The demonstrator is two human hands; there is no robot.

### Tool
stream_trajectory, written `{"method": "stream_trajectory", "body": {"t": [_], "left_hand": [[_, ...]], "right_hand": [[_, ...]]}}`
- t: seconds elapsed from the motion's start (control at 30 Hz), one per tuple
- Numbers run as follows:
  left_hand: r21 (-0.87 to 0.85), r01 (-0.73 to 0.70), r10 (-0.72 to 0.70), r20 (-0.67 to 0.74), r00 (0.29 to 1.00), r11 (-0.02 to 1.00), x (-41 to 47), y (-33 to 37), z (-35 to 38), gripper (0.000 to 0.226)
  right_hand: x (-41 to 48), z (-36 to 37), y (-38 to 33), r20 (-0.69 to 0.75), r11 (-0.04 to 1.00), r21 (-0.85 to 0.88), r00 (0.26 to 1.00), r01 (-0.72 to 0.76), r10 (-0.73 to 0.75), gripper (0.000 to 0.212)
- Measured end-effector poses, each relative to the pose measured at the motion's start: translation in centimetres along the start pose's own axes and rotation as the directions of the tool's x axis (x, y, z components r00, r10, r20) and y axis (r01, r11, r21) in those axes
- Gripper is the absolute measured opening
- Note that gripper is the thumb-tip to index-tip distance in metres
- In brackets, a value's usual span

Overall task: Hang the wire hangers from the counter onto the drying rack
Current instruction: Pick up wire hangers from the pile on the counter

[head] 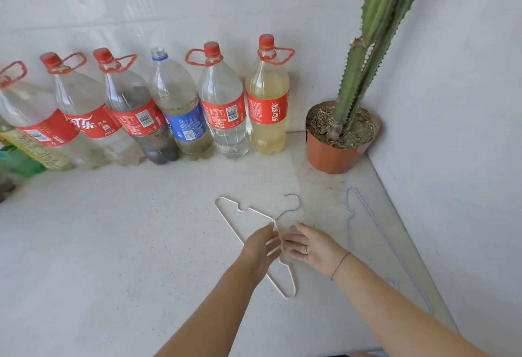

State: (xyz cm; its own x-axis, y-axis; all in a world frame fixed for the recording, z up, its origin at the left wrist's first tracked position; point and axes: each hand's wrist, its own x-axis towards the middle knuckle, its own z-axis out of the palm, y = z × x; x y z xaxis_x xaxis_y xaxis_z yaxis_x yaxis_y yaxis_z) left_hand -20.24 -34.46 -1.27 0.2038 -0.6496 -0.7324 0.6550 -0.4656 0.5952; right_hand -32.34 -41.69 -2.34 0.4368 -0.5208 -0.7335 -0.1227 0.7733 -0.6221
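A white wire hanger [230, 217] lies flat on the pale counter [113, 243], its grey hook pointing toward the back. My left hand [261, 246] rests on it near the neck, fingers touching the wire. My right hand [312, 245] hovers just to the right of the same wire with fingers spread, holding nothing. A second, pale blue wire hanger [375, 226] lies along the right wall, apart from both hands. No drying rack is in view.
A row of large plastic bottles [223, 102] lines the back wall. A tall cactus in an orange pot [336, 142] stands in the back right corner. The white wall [452, 159] bounds the counter on the right.
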Motion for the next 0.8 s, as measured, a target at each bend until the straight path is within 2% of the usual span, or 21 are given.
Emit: {"method": "stream_trajectory", "body": {"t": [0.1, 0.27, 0.43, 0.57, 0.67, 0.8], "left_hand": [[-0.019, 0.007, -0.007, -0.018, 1.0, 1.0, 0.4, 0.0, 0.1, 0.018], [0.08, 0.008, -0.006, -0.024, 1.0, 0.997, 0.7, -0.3, 0.2, 0.021], [0.096, 0.015, -0.018, 0.031, 0.999, 0.995, 0.2, -1.5, 0.7, 0.022], [0.088, 0.096, -0.104, 0.088, 0.991, 0.992, -0.4, -3.2, 2.1, 0.02], [0.131, 0.158, -0.172, 0.104, 0.98, 0.979, -0.8, -4.3, 3.3, 0.021], [0.11, 0.177, -0.188, 0.103, 0.977, 0.978, -1.0, -4.7, 3.9, 0.022]], "right_hand": [[0.0, 0.0, 0.0, 0.02, 1.0, 0.021, 1.0, -0.017, 0.016, 0.03], [-1.1, -1.8, 0.0, 0.103, 1.0, 0.007, 0.995, 0.0, -0.001, 0.034], [-3.3, -8.6, -1.1, -0.114, 0.992, 0.008, 0.986, 0.125, -0.123, 0.042], [-4.9, -13.3, -0.7, -0.275, 0.989, -0.072, 0.95, 0.131, -0.146, 0.037], [-5.3, -13.9, -0.1, -0.307, 0.991, -0.071, 0.943, 0.112, -0.128, 0.036], [-5.4, -13.0, 0.1, -0.282, 0.994, -0.06, 0.954, 0.094, -0.107, 0.042]]}}
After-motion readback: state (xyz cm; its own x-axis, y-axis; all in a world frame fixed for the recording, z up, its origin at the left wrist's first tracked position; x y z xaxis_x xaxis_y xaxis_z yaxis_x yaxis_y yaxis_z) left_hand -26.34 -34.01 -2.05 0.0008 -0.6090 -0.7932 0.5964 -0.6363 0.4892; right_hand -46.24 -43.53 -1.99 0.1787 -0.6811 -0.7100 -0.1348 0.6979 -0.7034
